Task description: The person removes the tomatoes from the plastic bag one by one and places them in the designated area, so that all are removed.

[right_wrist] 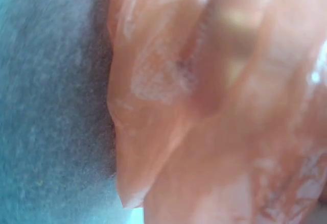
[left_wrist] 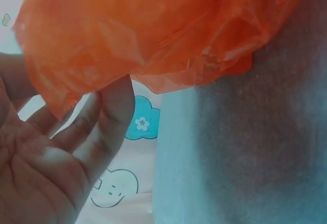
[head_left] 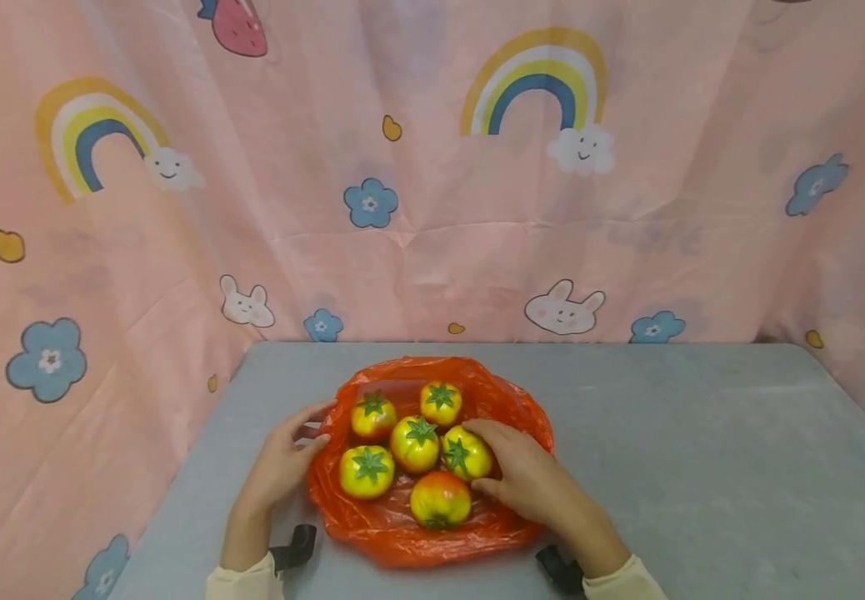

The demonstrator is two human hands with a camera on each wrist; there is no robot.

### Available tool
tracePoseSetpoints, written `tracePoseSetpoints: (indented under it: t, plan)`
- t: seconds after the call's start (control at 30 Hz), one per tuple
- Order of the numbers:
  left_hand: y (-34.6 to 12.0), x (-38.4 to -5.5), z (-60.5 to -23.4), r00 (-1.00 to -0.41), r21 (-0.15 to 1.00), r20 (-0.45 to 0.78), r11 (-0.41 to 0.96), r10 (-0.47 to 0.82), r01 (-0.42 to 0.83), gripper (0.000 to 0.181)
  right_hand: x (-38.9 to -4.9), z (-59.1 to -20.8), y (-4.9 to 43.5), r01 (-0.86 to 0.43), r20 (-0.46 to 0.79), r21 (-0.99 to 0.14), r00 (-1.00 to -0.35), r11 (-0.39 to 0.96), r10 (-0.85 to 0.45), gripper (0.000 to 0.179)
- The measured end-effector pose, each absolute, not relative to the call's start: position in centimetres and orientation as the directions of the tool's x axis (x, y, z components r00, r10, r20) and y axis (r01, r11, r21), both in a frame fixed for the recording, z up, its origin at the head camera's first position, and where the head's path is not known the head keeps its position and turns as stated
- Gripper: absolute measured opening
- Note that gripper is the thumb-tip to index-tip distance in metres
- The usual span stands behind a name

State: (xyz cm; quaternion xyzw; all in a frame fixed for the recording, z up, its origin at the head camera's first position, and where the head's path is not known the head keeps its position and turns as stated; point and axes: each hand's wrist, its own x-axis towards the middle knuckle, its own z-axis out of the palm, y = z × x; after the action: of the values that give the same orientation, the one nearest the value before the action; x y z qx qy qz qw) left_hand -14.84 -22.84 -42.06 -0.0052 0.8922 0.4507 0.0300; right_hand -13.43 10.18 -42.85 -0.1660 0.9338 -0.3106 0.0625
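A red plastic bag [head_left: 372,542] lies spread open, with several yellow-and-red tomatoes [head_left: 415,444] with green star-shaped tops in it. At its left edge, my left hand [head_left: 282,462] holds the thin plastic with curved fingers. In the left wrist view, a loose fold of the bag [left_wrist: 127,30] hangs across the left hand [left_wrist: 56,168] and hides the fingertips. My right hand [head_left: 526,475] reaches over the bag's right side, with thumb and fingers around the rightmost tomato [head_left: 468,454]. Blurred red plastic [right_wrist: 168,132] fills much of the right wrist view.
The bag lies on a grey table [head_left: 672,467], left of its middle. A pink patterned curtain [head_left: 432,275] hangs behind and to both sides. Dark wrist-camera mounts [head_left: 301,546] stick out inward from both wrists, close to the bag's front edge.
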Motion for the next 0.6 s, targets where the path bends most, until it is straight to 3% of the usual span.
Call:
tracePoseSetpoints:
  t: [0.23, 0.6]
  plan:
    - [-22.6, -15.0, -41.9, -0.999, 0.795, -0.036, 0.606, 0.0, -0.029, 0.046, -13.3, -41.9, 10.7, -0.241, -0.017, -0.613, -0.948, 0.752, -0.317, 0.07]
    - [-22.9, -14.4, -41.3, -0.995, 0.837, -0.1, 0.539, -0.019, -0.095, 0.043, -12.5, -39.6, 11.2, -0.223, -0.022, -0.642, -0.951, 0.733, -0.309, 0.071]
